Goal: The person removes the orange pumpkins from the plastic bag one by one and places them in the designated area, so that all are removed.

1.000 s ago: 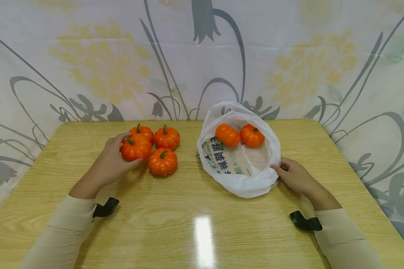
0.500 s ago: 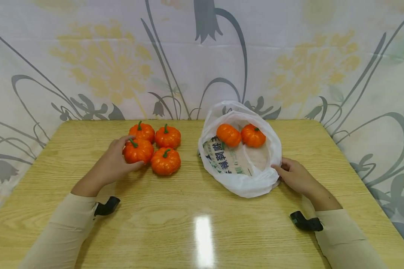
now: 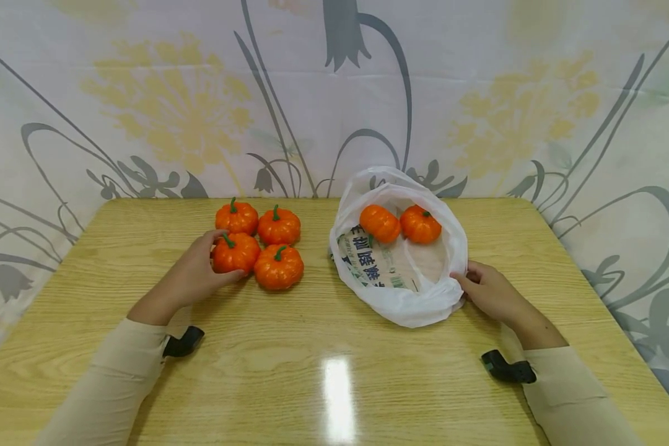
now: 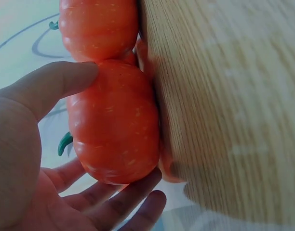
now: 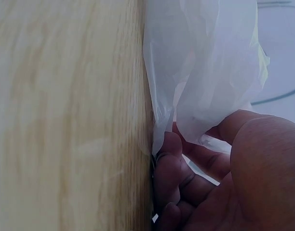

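Note:
My left hand [image 3: 205, 269] grips a small orange pumpkin [image 3: 236, 253] with a green stem, thumb on one side and fingers on the other. In the left wrist view that pumpkin [image 4: 116, 122] touches another pumpkin [image 4: 99, 29]. Three more stand close by in the head view: a back left pumpkin [image 3: 236, 218], a back right pumpkin [image 3: 279, 226] and a front right pumpkin [image 3: 279, 267]. My right hand [image 3: 493, 294] pinches the rim of a white plastic bag [image 3: 412, 311]; some fingertips are hidden behind the plastic [image 5: 205, 62]. Inside the bag lie two pumpkins, one tilted pumpkin [image 3: 380, 223] and one upright pumpkin [image 3: 420, 224].
A light wooden table [image 3: 267, 365] carries everything. Printed lettering [image 3: 368, 260] shows on the bag's inner side. A flower-patterned cloth [image 3: 312, 99] hangs along the table's back edge. Black wrist cameras, left camera [image 3: 184, 342] and right camera [image 3: 508, 367], sit on both sleeves.
My left hand has moved slightly right and towards me with its pumpkin, which now sits against the front right pumpkin; that one has shifted right. My right hand stays on the bag rim.

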The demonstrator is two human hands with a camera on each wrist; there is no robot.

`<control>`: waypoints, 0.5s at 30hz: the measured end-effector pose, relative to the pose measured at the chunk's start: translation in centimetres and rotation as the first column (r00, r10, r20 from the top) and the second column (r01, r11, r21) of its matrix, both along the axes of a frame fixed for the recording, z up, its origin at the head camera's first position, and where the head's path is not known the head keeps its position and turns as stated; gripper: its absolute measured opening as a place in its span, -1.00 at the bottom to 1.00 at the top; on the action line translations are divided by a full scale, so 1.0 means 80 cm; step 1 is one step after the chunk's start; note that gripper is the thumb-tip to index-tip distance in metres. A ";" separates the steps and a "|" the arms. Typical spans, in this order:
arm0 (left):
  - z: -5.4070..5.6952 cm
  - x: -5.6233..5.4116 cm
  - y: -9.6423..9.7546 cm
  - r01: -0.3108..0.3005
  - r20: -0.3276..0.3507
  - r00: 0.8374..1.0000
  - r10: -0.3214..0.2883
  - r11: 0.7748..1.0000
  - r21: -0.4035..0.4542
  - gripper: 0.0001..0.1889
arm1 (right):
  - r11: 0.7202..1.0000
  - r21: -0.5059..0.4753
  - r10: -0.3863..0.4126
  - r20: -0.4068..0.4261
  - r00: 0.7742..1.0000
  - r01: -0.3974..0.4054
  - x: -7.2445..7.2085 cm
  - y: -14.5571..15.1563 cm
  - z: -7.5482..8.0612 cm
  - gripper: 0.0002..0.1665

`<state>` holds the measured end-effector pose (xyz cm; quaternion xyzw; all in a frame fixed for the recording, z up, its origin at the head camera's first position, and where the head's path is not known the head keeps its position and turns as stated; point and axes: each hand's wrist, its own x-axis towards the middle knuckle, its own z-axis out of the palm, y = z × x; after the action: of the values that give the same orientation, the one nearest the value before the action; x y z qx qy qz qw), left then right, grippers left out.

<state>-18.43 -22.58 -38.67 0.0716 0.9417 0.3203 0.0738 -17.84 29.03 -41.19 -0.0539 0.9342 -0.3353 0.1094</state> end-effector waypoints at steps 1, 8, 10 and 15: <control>0.000 0.000 0.000 -0.001 0.005 1.000 0.001 1.000 0.000 -0.06 | 1.000 0.003 0.003 -0.003 1.000 -0.003 0.000 0.000 0.000 -0.50; -0.004 -0.004 -0.002 -0.008 0.030 1.000 0.008 1.000 -0.016 -0.04 | 1.000 -0.002 0.010 -0.011 1.000 -0.010 0.000 -0.001 0.002 -0.52; -0.005 -0.004 -0.002 -0.004 0.032 0.999 0.005 1.000 -0.019 -0.03 | 1.000 -0.009 0.009 -0.010 1.000 -0.009 0.001 -0.001 0.002 -0.52; -0.006 -0.004 -0.001 -0.002 0.025 1.000 0.003 0.999 -0.037 -0.02 | 1.000 -0.008 0.002 -0.011 1.000 -0.002 0.001 -0.002 0.002 -0.53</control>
<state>-18.75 -22.70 -39.17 0.0651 0.9465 0.3040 0.0867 -17.75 28.87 -41.00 -0.0573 0.9333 -0.3387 0.1044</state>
